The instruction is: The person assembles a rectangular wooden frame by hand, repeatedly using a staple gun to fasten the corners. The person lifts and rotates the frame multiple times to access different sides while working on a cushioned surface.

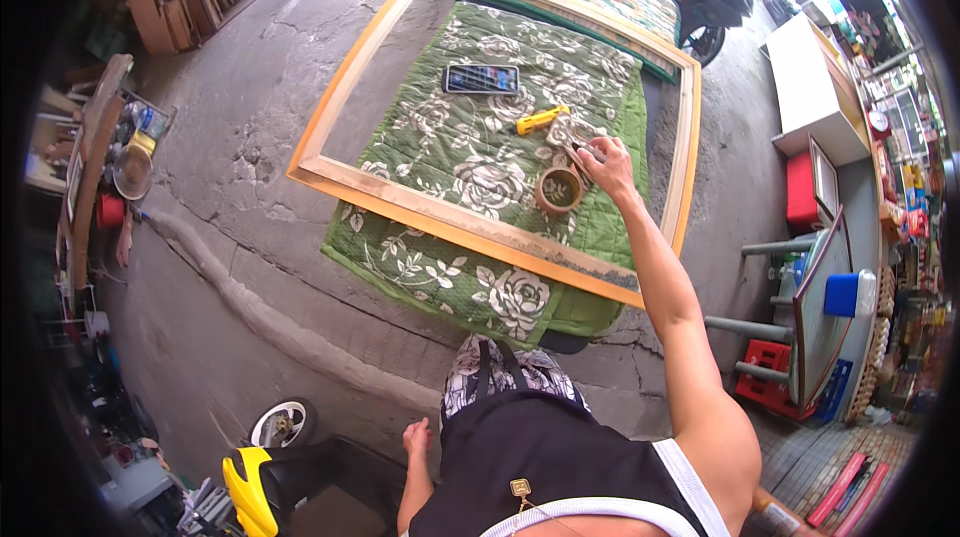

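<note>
So the right hand [608, 165] is stretched way out over the green quilted blanket with the white rose print [470, 167], fingers pinched shut around what looks like a small brush or stick-type tool [578, 149]. It's tiny in the shot, so I can't swear what it is. The tool's tip sits just above the small round brown bowl [559, 189], which rests on the blanket just inside the near rail of the big rectangular pale wooden frame [440, 216].

My guess is the hand is working the tool around the bowl. If so, I'd keep the tip low over the bowl so nothing drips on the blanket, and wipe off any excess on the rim before heading to the frame rail.

Pose-wise: the right arm is nearly straight, reaching forward from the shoulder, wrist bent a bit downward. That's a long reach, so shuffling closer to the bowl would steady things. The left hand [417, 436] hangs low by the hip, well away from the bowl, holding nothing as far as I can see, fingers loosely curled.

Beyond the bowl on the blanket there's a yellow-handled tool [541, 120] and further on a dark flat rectangular phone-like slab [481, 79].
</note>
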